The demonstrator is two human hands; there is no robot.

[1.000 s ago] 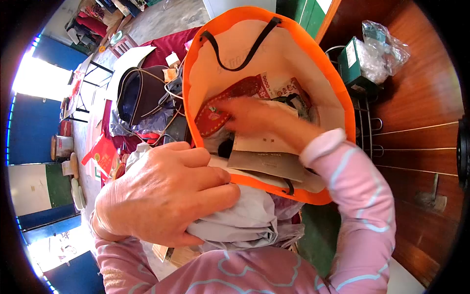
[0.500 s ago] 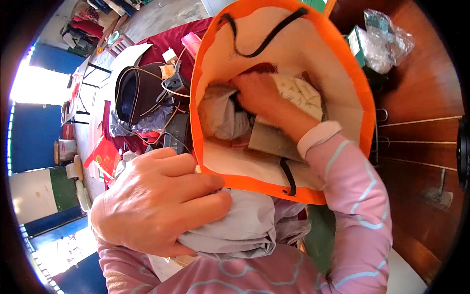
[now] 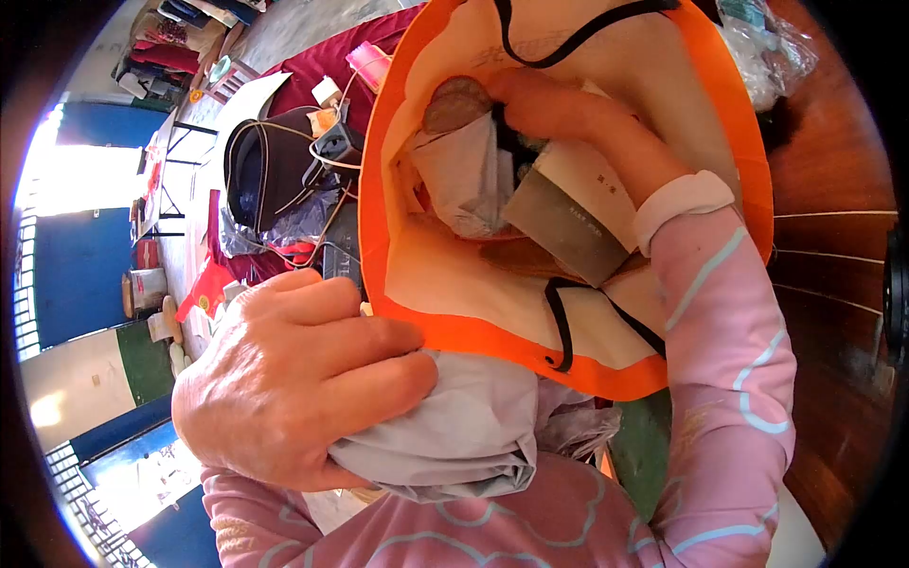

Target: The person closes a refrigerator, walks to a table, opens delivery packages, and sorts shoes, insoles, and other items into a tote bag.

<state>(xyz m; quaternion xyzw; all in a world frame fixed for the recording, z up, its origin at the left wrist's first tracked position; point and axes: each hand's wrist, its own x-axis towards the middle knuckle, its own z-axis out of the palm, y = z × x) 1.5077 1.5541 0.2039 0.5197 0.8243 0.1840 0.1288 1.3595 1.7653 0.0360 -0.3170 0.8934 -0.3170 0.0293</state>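
My left hand (image 3: 303, 379) is closed around a bundled grey plastic bag (image 3: 454, 426), its fingertips close to the orange rim of a large carrier bag (image 3: 454, 327) that gapes open in front of me. My right hand (image 3: 535, 104) reaches deep inside the carrier bag with curled fingers; whatever they hold is hidden. Just below it are a grey wrapped bundle (image 3: 464, 180), a round brownish thing (image 3: 456, 102) and a dark box with a pale upper part (image 3: 568, 222). Black cord handles (image 3: 563, 336) hang at the carrier bag's rim.
On a dark red cloth at left lie a dark brown bag (image 3: 270, 175), cables, a white plug (image 3: 327, 92) and a pink item (image 3: 369, 64). Brown wooden furniture (image 3: 828, 265) stands at right, with clear plastic wrapping (image 3: 767, 47) near its top.
My right hand has moved up and away inside the carrier bag. The bag has shifted up and right in view, showing more of the dark box. My left hand keeps its hold.
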